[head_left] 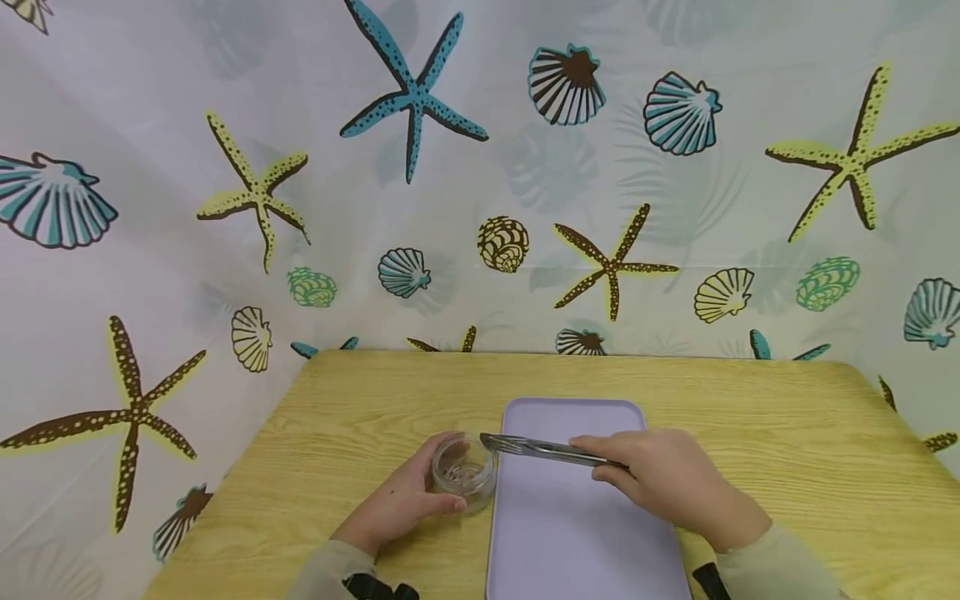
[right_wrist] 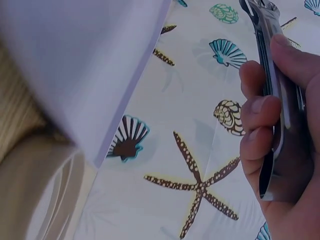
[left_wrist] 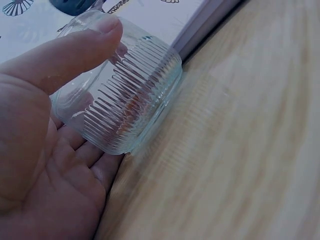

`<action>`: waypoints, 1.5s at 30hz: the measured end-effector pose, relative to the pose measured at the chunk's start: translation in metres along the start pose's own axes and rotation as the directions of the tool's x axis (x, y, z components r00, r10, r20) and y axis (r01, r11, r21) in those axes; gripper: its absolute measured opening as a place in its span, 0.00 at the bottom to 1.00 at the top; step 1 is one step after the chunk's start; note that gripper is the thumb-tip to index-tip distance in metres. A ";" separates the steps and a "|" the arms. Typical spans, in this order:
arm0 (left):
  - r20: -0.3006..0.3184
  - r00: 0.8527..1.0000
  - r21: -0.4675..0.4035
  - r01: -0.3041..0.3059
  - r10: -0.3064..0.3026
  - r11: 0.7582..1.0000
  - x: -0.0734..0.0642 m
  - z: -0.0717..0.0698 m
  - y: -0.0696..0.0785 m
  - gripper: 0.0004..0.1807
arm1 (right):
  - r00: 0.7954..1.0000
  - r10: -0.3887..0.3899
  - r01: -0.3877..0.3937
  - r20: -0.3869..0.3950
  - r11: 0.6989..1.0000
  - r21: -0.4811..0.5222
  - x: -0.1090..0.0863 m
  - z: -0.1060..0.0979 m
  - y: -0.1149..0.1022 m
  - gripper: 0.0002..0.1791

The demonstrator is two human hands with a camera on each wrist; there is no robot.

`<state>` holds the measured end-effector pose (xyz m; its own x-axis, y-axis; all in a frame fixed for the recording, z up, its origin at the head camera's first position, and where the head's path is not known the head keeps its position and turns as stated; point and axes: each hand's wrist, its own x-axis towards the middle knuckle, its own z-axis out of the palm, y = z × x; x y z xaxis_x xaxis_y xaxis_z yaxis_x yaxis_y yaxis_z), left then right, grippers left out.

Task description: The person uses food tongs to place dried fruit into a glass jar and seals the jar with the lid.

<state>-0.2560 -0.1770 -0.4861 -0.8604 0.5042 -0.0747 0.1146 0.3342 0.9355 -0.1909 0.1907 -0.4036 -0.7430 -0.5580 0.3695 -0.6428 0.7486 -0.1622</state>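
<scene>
A clear, ribbed glass jar (head_left: 463,475) stands on the wooden table, close against the left edge of the lilac tray (head_left: 570,525). My left hand (head_left: 408,496) grips it from the left, with the thumb on the near side and the fingers behind. In the left wrist view the thumb lies near the rim of the jar (left_wrist: 135,90). Metal tongs (head_left: 543,450) are held by my right hand (head_left: 663,479) above the tray, their tips pointing left at the jar's rim. The right wrist view has the fingers curled round the handles of the tongs (right_wrist: 282,120).
The wooden table (head_left: 787,450) extends on both sides of the tray. A white cloth (head_left: 480,167) printed with starfish and shells hangs behind the table and at its sides.
</scene>
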 end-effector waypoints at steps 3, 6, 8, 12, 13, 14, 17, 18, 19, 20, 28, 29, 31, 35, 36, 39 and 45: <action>0.006 1.000 -0.009 -0.004 0.004 1.000 -0.001 0.000 0.000 0.51 | 1.000 -0.024 0.024 -0.003 1.000 0.011 0.008 0.001 -0.005 0.22; -0.002 1.000 0.001 -0.005 0.005 1.000 -0.001 0.000 -0.001 0.52 | 0.999 -0.032 0.032 0.014 0.999 0.018 0.014 0.001 -0.009 0.22; -0.011 1.000 0.015 -0.005 0.005 1.000 -0.001 0.001 -0.001 0.53 | 0.999 -0.040 0.040 0.019 0.999 0.018 0.017 0.001 -0.011 0.22; -0.038 0.999 0.054 0.008 -0.006 0.998 -0.003 0.001 0.000 0.55 | 0.998 -0.052 0.052 0.022 0.999 0.004 0.022 0.002 -0.012 0.23; -0.042 0.999 0.059 0.012 -0.010 0.998 -0.003 0.001 0.001 0.55 | 0.998 -0.053 0.053 0.020 0.999 0.004 0.022 0.002 -0.012 0.23; -0.047 0.999 0.061 0.018 -0.015 0.998 -0.003 0.001 0.001 0.55 | 0.998 -0.055 0.055 0.019 0.998 0.005 0.023 0.002 -0.012 0.23; -0.052 0.998 0.059 0.028 -0.025 0.998 -0.003 0.001 0.003 0.56 | 0.998 -0.061 0.061 0.009 0.998 0.002 0.025 0.004 -0.012 0.23; -0.051 0.998 0.057 0.029 -0.027 0.998 -0.003 0.001 0.003 0.57 | 0.998 -0.062 0.062 0.006 0.998 0.001 0.025 0.004 -0.012 0.23; -0.052 0.998 0.049 0.034 -0.031 0.998 -0.003 0.001 0.003 0.57 | 0.998 -0.063 0.063 0.002 0.998 0.001 0.025 0.004 -0.012 0.23; -0.052 0.998 0.044 0.037 -0.034 0.998 -0.003 0.000 0.003 0.57 | 0.998 -0.064 0.064 -0.002 0.998 -0.001 0.025 0.004 -0.012 0.23; -0.030 0.999 0.031 0.014 -0.013 0.999 -0.002 -0.001 -0.001 0.56 | 0.999 -0.050 0.051 0.011 0.999 -0.003 0.024 0.004 -0.013 0.24; -0.025 1.000 0.031 0.007 -0.006 1.000 -0.002 -0.001 -0.001 0.55 | 0.999 -0.043 0.043 0.015 0.999 0.001 0.024 0.004 -0.013 0.25; -0.011 1.000 0.014 -0.006 0.006 1.000 -0.002 -0.001 -0.002 0.54 | 1.000 -0.018 0.018 0.026 1.000 0.002 0.022 0.004 -0.012 0.26; 0.009 1.000 -0.013 -0.018 0.018 1.000 -0.002 -0.001 -0.004 0.53 | 0.997 0.057 -0.056 0.043 0.998 -0.019 0.014 0.006 -0.007 0.29; 0.011 1.000 -0.020 -0.017 0.017 1.000 -0.001 -0.001 -0.004 0.53 | 0.996 0.077 -0.076 0.049 0.997 -0.025 0.013 0.007 -0.006 0.30; 0.008 1.000 -0.024 -0.011 0.011 1.000 -0.001 -0.001 -0.004 0.52 | 0.988 0.136 -0.134 0.067 0.990 -0.036 0.007 0.006 -0.001 0.32; -0.004 1.000 0.006 -0.018 0.018 1.000 -0.001 -0.002 -0.006 0.52 | 0.960 0.251 -0.249 0.127 0.968 -0.030 -0.001 0.000 0.006 0.33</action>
<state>-0.2567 -0.1816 -0.4913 -0.8599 0.5073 -0.0564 0.1333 0.3298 0.9346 -0.1936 0.1956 -0.4054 -0.8981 -0.3929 0.1978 -0.4314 0.8746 -0.2212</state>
